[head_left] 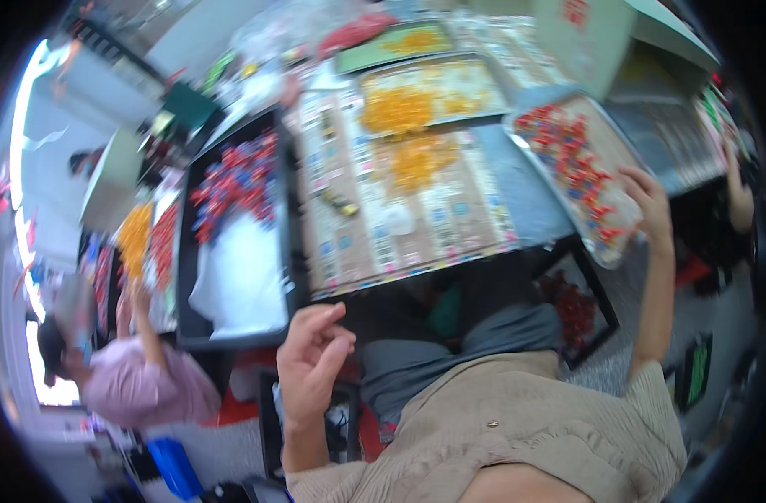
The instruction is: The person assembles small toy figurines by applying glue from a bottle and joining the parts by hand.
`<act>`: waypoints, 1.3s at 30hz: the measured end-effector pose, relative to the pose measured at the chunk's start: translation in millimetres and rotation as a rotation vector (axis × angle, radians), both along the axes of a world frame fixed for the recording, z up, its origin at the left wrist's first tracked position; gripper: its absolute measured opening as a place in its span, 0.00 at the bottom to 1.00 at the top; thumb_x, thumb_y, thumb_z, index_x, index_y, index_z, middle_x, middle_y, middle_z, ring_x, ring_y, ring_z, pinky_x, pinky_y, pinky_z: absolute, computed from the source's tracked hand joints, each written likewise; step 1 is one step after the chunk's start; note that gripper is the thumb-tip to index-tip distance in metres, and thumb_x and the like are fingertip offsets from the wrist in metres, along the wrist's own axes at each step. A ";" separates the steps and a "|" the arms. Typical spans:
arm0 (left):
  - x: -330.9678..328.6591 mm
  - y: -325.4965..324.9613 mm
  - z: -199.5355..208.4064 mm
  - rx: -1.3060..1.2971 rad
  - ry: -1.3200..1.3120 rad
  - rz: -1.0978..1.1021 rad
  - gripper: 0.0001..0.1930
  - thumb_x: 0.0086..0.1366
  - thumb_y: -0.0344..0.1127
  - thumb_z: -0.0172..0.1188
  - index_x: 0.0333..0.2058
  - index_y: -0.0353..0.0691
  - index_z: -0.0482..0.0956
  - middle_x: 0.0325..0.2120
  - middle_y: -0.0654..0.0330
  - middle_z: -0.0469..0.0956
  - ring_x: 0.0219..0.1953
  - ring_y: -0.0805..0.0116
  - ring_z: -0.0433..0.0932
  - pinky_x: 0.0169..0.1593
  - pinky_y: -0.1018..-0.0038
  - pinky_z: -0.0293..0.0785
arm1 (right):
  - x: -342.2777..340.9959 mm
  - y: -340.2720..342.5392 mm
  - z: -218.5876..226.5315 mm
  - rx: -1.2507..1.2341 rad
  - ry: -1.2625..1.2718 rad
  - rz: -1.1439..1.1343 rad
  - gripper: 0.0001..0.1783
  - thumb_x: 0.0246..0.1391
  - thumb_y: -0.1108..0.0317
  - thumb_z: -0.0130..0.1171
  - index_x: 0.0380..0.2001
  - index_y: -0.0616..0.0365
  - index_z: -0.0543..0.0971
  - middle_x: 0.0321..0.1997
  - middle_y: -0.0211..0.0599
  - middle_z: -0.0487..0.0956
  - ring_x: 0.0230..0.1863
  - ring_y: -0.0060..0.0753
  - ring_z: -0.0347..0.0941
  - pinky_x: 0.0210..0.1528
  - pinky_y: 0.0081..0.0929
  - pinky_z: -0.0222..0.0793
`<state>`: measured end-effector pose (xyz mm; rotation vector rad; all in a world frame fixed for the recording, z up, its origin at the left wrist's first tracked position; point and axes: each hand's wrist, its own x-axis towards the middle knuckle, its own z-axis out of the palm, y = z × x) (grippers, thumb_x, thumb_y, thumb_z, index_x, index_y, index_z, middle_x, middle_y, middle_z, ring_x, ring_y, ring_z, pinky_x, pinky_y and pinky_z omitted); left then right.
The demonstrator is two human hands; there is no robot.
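Observation:
My right hand [649, 201] is at the right rim of a silver metal tray [538, 163], its fingers bent over the edge. Small red pieces [567, 151], with some blue ones, lie scattered in that tray; their exact kind is too blurred to tell. The tray sits at a slant, and its near end reaches past the table edge. Above my lap, near the black tray's front corner, my left hand [314, 352] is raised with its fingers loosely bent and the thumb apart. Nothing shows in it.
A black tray [186, 277] at left holds red and blue pieces and a white sheet [239, 277]. Orange pieces [421, 163] lie on the patterned table [341, 243] and in a metal tray [492, 105]. A co-worker [144, 381] sits at left. A box [580, 46] stands far right.

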<state>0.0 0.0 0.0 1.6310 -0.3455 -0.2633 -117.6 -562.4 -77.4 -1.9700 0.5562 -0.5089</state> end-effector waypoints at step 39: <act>103.3 64.3 15.9 -0.257 0.128 0.231 0.09 0.69 0.37 0.53 0.42 0.39 0.69 0.29 0.61 0.77 0.27 0.70 0.80 0.28 0.78 0.78 | 153.7 312.9 -1.7 -0.292 -0.312 0.360 0.25 0.46 0.68 0.66 0.49 0.62 0.75 0.47 0.45 0.77 0.49 0.45 0.73 0.53 0.36 0.67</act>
